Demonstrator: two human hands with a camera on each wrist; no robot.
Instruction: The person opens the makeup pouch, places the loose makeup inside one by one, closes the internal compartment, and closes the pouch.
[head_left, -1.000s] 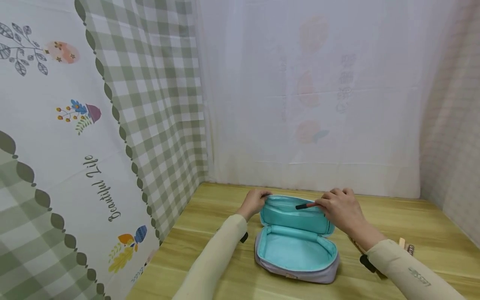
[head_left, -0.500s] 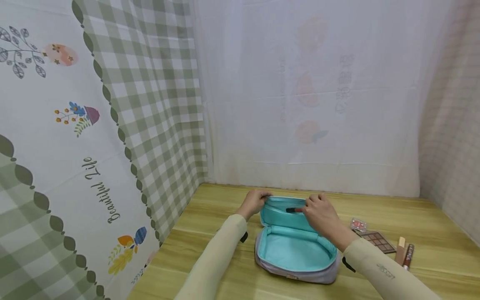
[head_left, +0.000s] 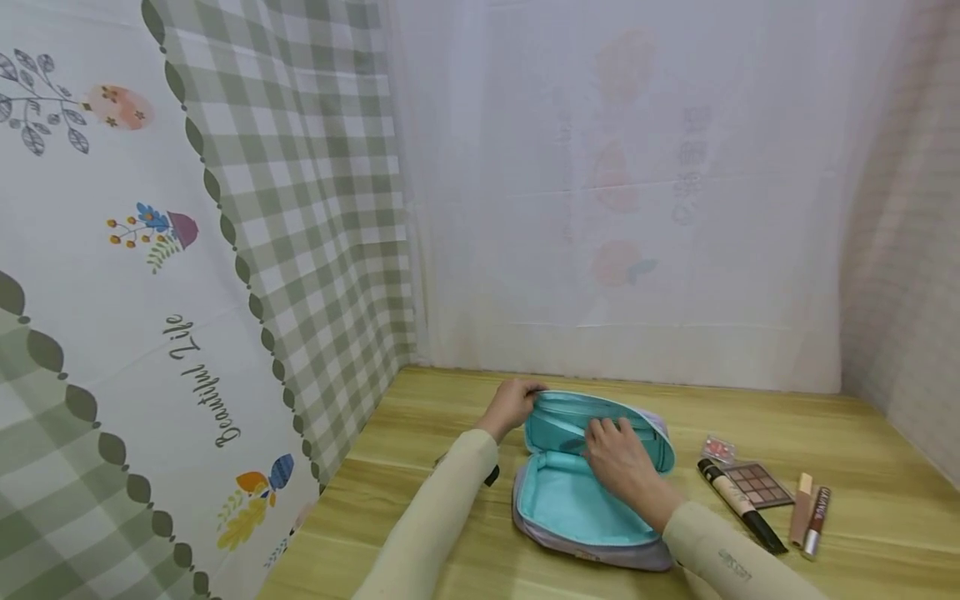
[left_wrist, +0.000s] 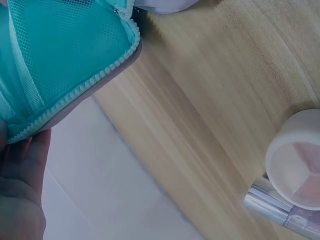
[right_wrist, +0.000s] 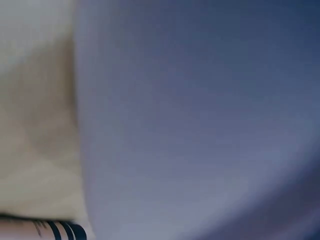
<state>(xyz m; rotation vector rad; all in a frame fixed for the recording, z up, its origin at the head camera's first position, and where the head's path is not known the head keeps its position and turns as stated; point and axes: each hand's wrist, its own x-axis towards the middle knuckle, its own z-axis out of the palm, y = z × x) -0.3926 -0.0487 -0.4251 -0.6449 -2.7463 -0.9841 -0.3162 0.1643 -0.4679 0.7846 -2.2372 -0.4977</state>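
Note:
A lilac makeup bag (head_left: 543,540) with a turquoise lining stands unzipped on the table, its lid raised. My left hand (head_left: 512,407) grips the lid's upper left corner; in the left wrist view its fingers (left_wrist: 36,155) curl under the zipped edge beside the mesh pocket (left_wrist: 70,45). My right hand (head_left: 622,462) reaches across the bag's opening, fingers curled at the lid's mesh pocket. A slim red-and-black stick pokes from these fingers, its dark end (head_left: 573,445) showing at the mesh; the rest is hidden. The bag's lilac outside (right_wrist: 190,125) fills most of the right wrist view.
Right of the bag lie a black-and-pink tube (head_left: 738,500), an eyeshadow palette (head_left: 759,485), a small clear case (head_left: 718,449) and two slim lip tubes (head_left: 801,517). A round white compact (left_wrist: 295,155) and silver-capped tube (left_wrist: 267,204) show in the left wrist view. Curtains surround the table.
My right hand has moved left and down with the red-and-black stick, from in front of the lid to its mesh pocket. The lid has twisted slightly; my left hand keeps its grip.

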